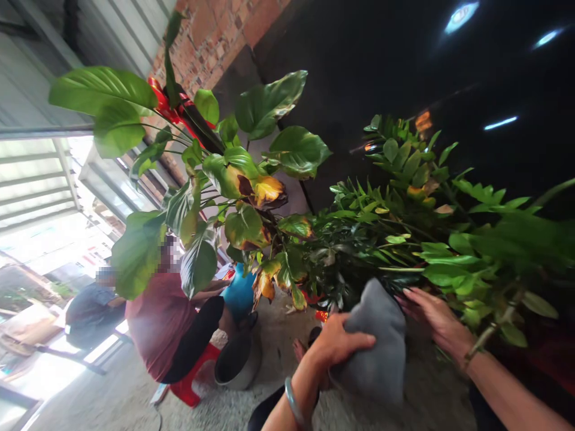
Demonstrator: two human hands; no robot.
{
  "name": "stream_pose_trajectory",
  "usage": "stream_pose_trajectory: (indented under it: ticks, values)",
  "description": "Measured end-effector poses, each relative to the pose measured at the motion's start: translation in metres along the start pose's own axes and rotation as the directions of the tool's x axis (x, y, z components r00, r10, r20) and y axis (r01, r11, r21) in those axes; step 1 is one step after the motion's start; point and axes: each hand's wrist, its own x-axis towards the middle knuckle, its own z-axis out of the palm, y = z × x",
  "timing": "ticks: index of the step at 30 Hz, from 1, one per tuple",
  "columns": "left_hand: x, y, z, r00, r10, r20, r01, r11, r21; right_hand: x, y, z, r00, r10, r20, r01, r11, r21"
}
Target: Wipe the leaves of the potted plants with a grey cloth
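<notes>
My left hand point(335, 346) grips a grey cloth point(377, 344) low in the middle of the view, fingers closed over its upper edge. A bangle sits on that wrist. My right hand point(433, 317) reaches among the narrow green leaves of a bushy plant point(431, 239), fingers stretched out flat against the foliage, just right of the cloth. A bracelet is on that wrist. A taller plant point(238, 179) with broad leaves, some yellowed and browned, stands to the left.
Another person in a dark red top point(157, 323) sits on a red stool point(191, 383) at the left, next to a grey pot point(238, 359) and a blue pot point(238, 293). A second person point(92, 311) sits beyond. A brick wall point(215, 36) rises behind.
</notes>
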Motion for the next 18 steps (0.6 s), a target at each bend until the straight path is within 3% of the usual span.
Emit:
stream_pose_trajectory:
  ticks: [2, 4, 7, 10, 12, 15, 17, 18]
  values:
    - [-0.015, -0.004, 0.0, 0.994, -0.027, 0.106, 0.028, 1.0, -0.009, 0.001, -0.001, -0.002, 1.0, 0.02, -0.01, -0.02, 0.999, -0.025]
    - [-0.023, 0.006, -0.01, 0.996, 0.012, 0.087, -0.003, 0.995, -0.102, 0.002, -0.002, -0.001, 1.0, 0.023, -0.02, -0.024, 0.999, -0.04]
    - [-0.017, 0.029, -0.027, 0.983, 0.13, -0.132, -0.157, 0.962, -0.224, -0.001, -0.003, 0.003, 1.0, 0.004, -0.01, -0.004, 0.999, -0.042]
    - [-0.002, 0.032, -0.028, 0.936, 0.17, -0.308, -0.218, 0.968, -0.128, -0.006, -0.003, 0.009, 0.999, -0.033, 0.036, 0.034, 0.999, -0.03]
    - [-0.002, 0.02, -0.019, 0.957, 0.147, -0.251, -0.139, 0.989, 0.047, -0.009, -0.002, 0.012, 0.998, -0.045, 0.04, 0.046, 0.998, -0.035]
    - [-0.023, -0.002, -0.007, 0.999, 0.015, 0.03, -0.022, 0.97, 0.241, -0.011, -0.002, 0.013, 1.0, -0.028, -0.004, 0.027, 0.998, -0.058]
    - [-0.042, -0.007, -0.013, 0.99, -0.039, 0.135, 0.011, 0.979, 0.204, -0.009, -0.004, 0.011, 1.0, -0.021, -0.019, 0.02, 0.998, -0.063]
    - [-0.05, -0.005, -0.021, 0.991, -0.026, 0.128, 0.01, 0.992, 0.125, -0.008, -0.005, 0.01, 1.0, -0.021, -0.017, 0.02, 0.998, -0.06]
